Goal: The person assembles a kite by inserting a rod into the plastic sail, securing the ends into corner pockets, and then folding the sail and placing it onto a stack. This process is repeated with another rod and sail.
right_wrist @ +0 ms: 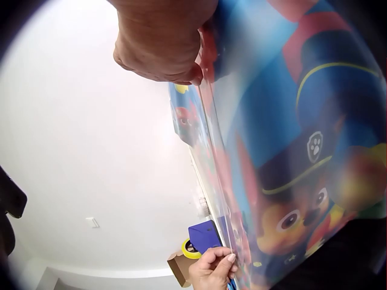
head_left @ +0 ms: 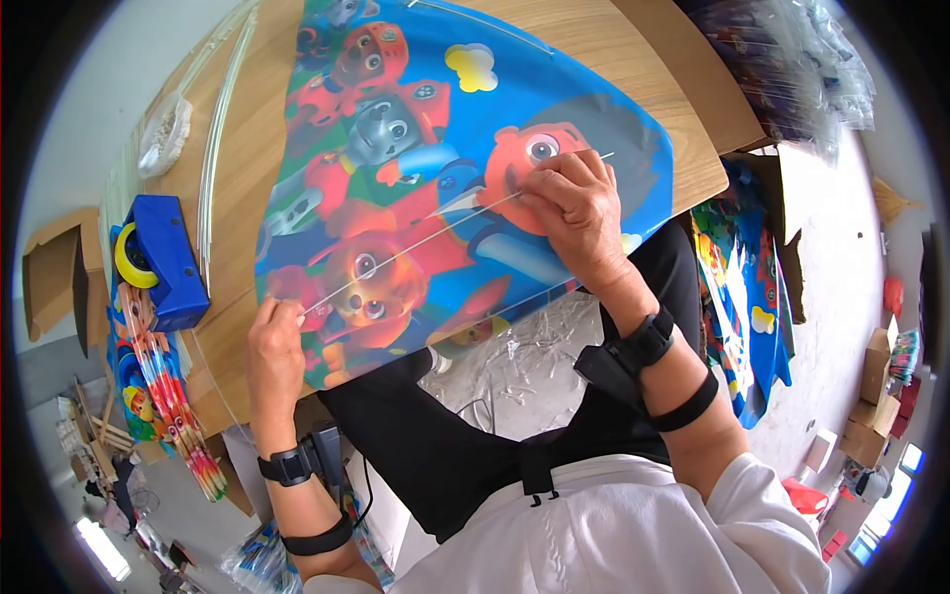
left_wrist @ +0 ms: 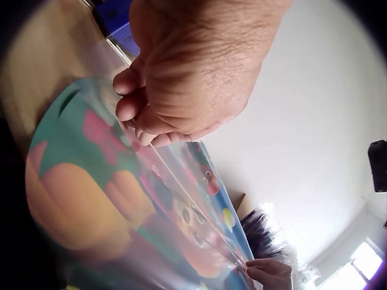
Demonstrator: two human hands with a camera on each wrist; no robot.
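A thin white rod [head_left: 445, 232] runs slantwise across a printed plastic kite sheet [head_left: 554, 89] with cartoon dogs and a boy on a blue ground. My left hand [head_left: 275, 356] pinches the rod's lower end at the sheet's left edge. Further along, my right hand [head_left: 579, 213] grips it near the other end, whose tip sticks out past the fingers. In the left wrist view, thumb and fingertips of the left hand [left_wrist: 193, 72] close on the rod right at the sheet. From the right wrist, the right hand [right_wrist: 163, 45] shows at the rod's near end, over the folded sheet.
On the wooden table [head_left: 242, 188] stand a blue tape dispenser [head_left: 168, 262] with yellow tape and a white tray [head_left: 166, 134]. Long thin rods [head_left: 226, 129] lie along its left side. Printed sheets [head_left: 742, 287] fill a carton at right; clear plastic bags [head_left: 782, 69] lie beyond.
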